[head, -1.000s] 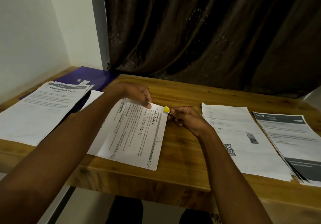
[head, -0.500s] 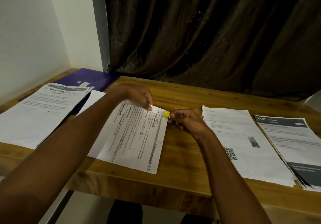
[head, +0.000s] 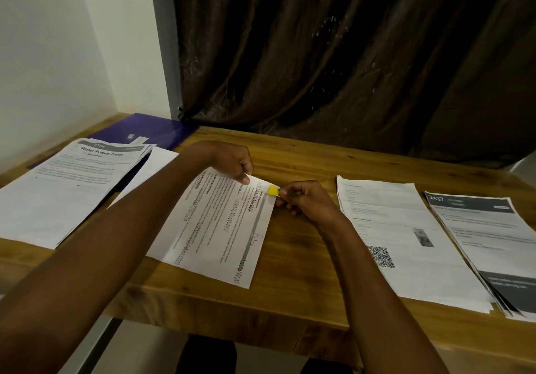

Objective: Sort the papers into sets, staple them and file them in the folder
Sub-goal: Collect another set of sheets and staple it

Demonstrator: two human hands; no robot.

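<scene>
From the head camera, your left hand (head: 232,160) reaches across the middle set of papers (head: 214,228) and pinches its far right corner between thumb and curled fingers. That set lies turned sideways on the wooden table (head: 304,257), its print running up and down from where you sit, with a handwritten mark near the right edge.

Your right hand (head: 304,199) sits just beside that same corner, fingers curled round a small yellow clip (head: 273,190). The yellow part rests on the corner of the sheet, touching it, and a thin metal piece shows between the clip and your fingertips (head: 282,196). Whether the clip has bitten onto the paper you cannot tell from here.

To your left lies another stack headed "Water Potted Plants" (head: 72,182), fanned slightly at its far edge. It partly covers a purple folder (head: 162,133), which lies flat in the far left corner of the table against the wall (head: 58,54).

To your right are two more stacks, side by side: one with a QR code (head: 406,234) printed on the top sheet, and one with a dark header band (head: 487,243) overlapping its right edge. A dark brown curtain (head: 348,54) hangs behind the table.
</scene>
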